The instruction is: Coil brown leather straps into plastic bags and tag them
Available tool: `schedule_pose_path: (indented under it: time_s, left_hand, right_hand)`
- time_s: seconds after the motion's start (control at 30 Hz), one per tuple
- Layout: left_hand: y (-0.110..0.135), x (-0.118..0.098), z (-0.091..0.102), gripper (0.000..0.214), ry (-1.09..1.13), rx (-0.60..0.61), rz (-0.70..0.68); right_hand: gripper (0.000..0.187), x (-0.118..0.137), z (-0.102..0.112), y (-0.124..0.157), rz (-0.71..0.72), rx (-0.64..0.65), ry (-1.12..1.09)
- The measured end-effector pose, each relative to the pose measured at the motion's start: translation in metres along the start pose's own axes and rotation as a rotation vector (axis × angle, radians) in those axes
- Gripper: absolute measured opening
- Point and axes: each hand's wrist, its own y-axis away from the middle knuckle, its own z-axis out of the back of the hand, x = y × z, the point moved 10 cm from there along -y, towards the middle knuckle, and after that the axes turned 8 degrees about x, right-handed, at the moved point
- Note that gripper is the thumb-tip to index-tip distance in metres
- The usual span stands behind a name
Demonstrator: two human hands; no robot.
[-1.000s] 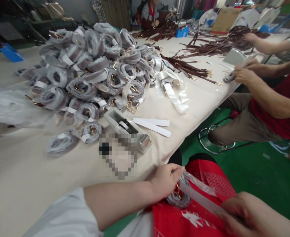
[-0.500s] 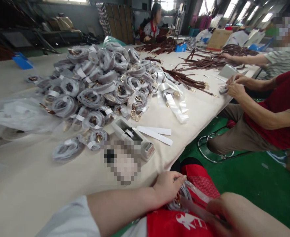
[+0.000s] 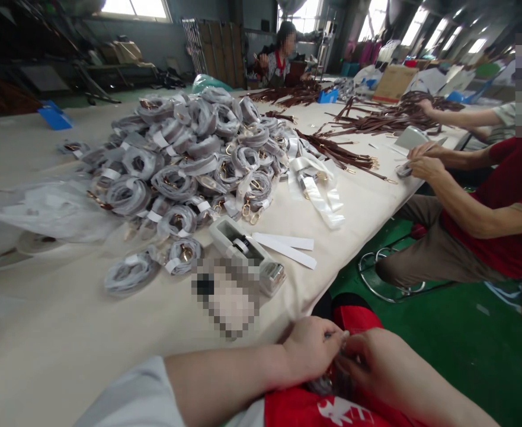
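Observation:
Over my lap, my left hand (image 3: 313,351) is closed round a coiled grey strap (image 3: 322,384), most of which my hands hide. A bit of gold-coloured metal shows on the coil. My right hand (image 3: 378,363) is bent in from the right, its fingers pinched against my left fingertips at the coil's upper edge. What those right fingers grip is hidden. Under both hands lies a red apron (image 3: 296,406) with a white print. Closest on the table are a grey tape dispenser (image 3: 267,276) and white paper strips (image 3: 287,246).
A big heap of plastic-wrapped coiled straps (image 3: 189,154) covers the table's middle. Clear plastic bags (image 3: 42,204) lie left. Brown straps with gold clasps (image 3: 345,154) lie farther back. A co-worker in red (image 3: 505,196) sits right, hands on a small coil; others sit beyond.
My right hand has moved up and left from the lower right to meet my left fingertips. The clear strip stretched between my hands no longer shows. My view has shifted slightly.

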Motion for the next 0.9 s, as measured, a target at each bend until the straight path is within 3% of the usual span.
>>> schedule_pose_path:
  time_s: [0.07,0.13,0.27,0.37,0.47,0.57,0.73,0.8,0.9]
  left_hand:
    - [0.002,-0.005,-0.004,0.044,-0.051,0.025,-0.034]
    - [0.003,-0.011,-0.007,0.043,-0.112,0.032,-0.065]
    - [0.013,-0.035,-0.014,0.046,-0.252,0.038,-0.201]
    - [0.024,-0.055,-0.023,0.05,-0.334,0.071,-0.338]
    - [0.031,-0.065,-0.026,0.042,-0.393,0.079,-0.393]
    - [0.033,-0.069,-0.02,0.039,-0.387,0.054,-0.405]
    - [0.046,-0.089,0.0,0.041,-0.342,-0.088,-0.514]
    - [0.053,-0.098,0.006,0.038,-0.316,-0.136,-0.569]
    - [0.063,-0.108,0.006,0.032,-0.253,-0.146,-0.665]
  right_hand:
    - [0.026,-0.005,-0.01,0.014,0.034,0.073,-0.146]
    - [0.026,-0.015,-0.015,0.027,0.043,0.069,-0.287]
    - [0.026,-0.045,-0.01,0.041,-0.022,-0.177,-0.54]
    - [0.03,-0.057,-0.02,0.041,-0.036,-0.257,-0.814]
    - [0.034,-0.054,-0.022,0.039,0.006,-0.306,-0.964]
    - [0.039,-0.053,-0.019,0.039,0.004,-0.355,-1.071]
    - [0.04,-0.072,-0.019,0.046,-0.092,-0.591,-1.352]
    - [0.039,-0.072,-0.031,0.041,-0.12,-0.559,-1.466]
    - [0.034,-0.058,-0.048,0.028,-0.079,-0.414,-1.576]
